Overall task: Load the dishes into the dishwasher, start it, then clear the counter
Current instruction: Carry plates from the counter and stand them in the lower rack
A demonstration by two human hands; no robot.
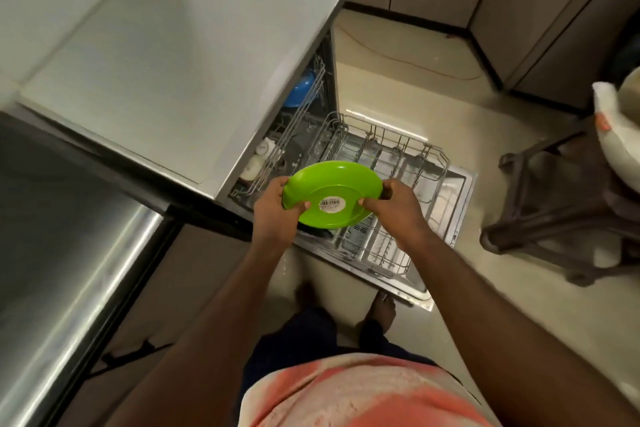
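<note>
Over the open dishwasher [180, 56], I hold a green plate [341, 184] by its rim with both hands, its underside turned up toward my head camera and a barcode sticker [331, 204] showing near its middle. My left hand [273, 215] grips the plate's left edge, thumb curled onto the underside. My right hand [394, 210] pinches the right edge, thumb on the underside and fingers wrapped behind the rim. The plate is tilted and hangs above the near left part of the lower rack [408, 163], not yet seated in it.

That wire rack is pulled out over the dropped dishwasher door [459, 205], and I see nothing standing in the part of it that shows. Inside the machine, the upper rack [294, 128] carries a blue bowl [303, 89] and, nearer to me, white cups [265, 149].

A brushed steel surface [69, 253] fills the left edge of my view. To the right, well apart from the door, a dark stool [554, 218] stands on the pale floor [485, 288], with a white bundle [616, 135] on it. A thin cable [415, 64] trails across the floor beyond the rack.
</note>
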